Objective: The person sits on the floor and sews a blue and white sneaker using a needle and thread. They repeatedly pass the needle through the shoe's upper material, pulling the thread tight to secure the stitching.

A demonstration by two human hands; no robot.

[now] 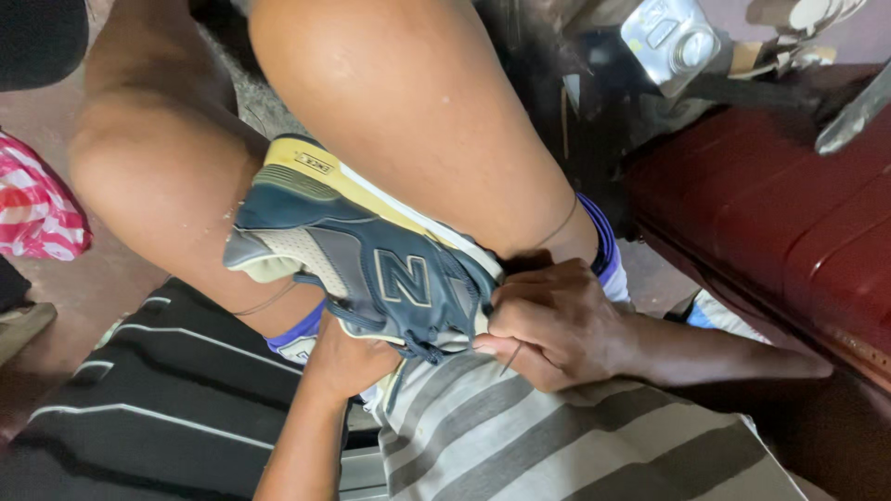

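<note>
A navy and grey sneaker with a yellow-edged sole lies wedged between my bare knees, toe toward the upper left. My right hand is closed at the heel end of the shoe, pinching a thin needle or thread that sticks out below the fingers. My left hand cups the shoe from underneath, mostly hidden behind it. A thin thread runs across both of my legs. Dark laces hang from the shoe's near side.
A dark red ribbed case lies at the right. A metal can stands at the top right. Pink striped cloth lies at the left edge. My striped shorts fill the bottom.
</note>
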